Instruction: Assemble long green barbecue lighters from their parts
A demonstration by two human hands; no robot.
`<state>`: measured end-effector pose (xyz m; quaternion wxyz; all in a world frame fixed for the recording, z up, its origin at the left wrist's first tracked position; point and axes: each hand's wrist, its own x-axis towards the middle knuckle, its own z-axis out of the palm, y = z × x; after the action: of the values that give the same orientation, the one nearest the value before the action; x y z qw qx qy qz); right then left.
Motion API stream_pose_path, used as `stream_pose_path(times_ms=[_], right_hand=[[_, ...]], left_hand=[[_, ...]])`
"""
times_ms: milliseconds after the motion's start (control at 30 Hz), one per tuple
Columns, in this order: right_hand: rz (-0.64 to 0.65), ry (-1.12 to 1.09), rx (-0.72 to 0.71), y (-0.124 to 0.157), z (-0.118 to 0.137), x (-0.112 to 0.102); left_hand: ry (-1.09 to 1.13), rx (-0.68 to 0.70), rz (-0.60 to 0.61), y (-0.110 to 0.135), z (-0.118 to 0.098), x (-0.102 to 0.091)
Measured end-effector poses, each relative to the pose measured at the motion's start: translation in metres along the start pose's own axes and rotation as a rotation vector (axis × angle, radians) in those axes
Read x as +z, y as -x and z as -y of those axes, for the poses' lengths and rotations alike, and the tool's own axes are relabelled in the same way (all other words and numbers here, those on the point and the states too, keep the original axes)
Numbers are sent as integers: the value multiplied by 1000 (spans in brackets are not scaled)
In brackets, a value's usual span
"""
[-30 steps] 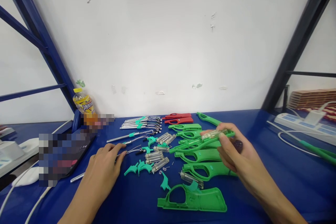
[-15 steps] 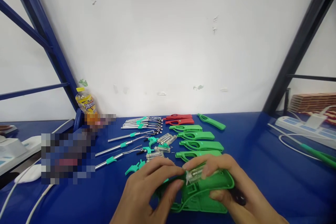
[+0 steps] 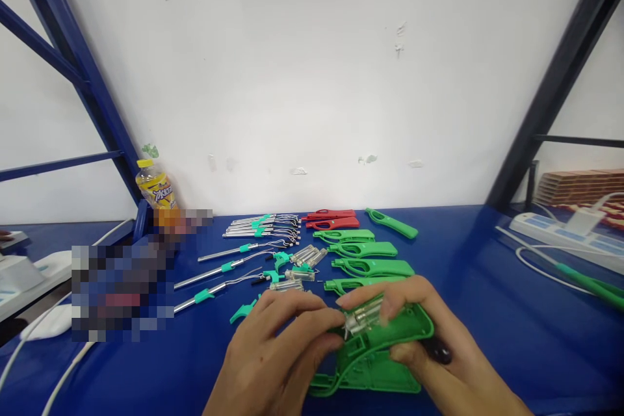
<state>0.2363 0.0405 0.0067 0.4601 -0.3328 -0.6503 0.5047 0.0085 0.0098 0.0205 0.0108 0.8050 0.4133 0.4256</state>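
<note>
My right hand (image 3: 429, 325) holds a green lighter shell half (image 3: 385, 338) tilted above the table, its fingers also on a clear fuel tank (image 3: 363, 317) lying over the shell. Under that palm a dark rounded handle (image 3: 439, 350) sticks out; its kind I cannot make out. My left hand (image 3: 287, 344) is closed in a pinch at the tank's whitish end, and its fingertips hide what they grip. Below, another green shell half (image 3: 390, 374) lies on the blue table (image 3: 487, 364), partly covered by the held one.
Several green lighter shells (image 3: 373, 268) and red ones (image 3: 331, 224) lie beyond my hands. To their left are clear tanks (image 3: 299, 275), teal triggers (image 3: 244, 311) and metal rods with wires (image 3: 209, 294). A bottle (image 3: 158, 188) stands back left; a power strip (image 3: 560, 234) lies right.
My left fingers have closed together more at the tank's end, with the thumb drawn under the forefinger. The clear tank shows more between the hands.
</note>
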Motion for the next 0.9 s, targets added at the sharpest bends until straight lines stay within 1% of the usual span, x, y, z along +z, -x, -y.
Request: stream_pose_path(times_ms=[167, 267, 367, 633, 900], right_hand=[[22, 45, -44, -3, 1, -1], [70, 70, -112, -6, -2, -3], [103, 97, -151, -7, -5, -5], [100, 119, -238, -8, -3, -5], [65, 149, -260, -10, -2, -3]], left_hand=[[24, 25, -70, 2, 0, 2], [47, 35, -72, 3, 2, 4], [43, 20, -71, 3, 3, 5], [24, -26, -157, 1, 0, 13], [-52, -61, -138, 2, -2, 19]])
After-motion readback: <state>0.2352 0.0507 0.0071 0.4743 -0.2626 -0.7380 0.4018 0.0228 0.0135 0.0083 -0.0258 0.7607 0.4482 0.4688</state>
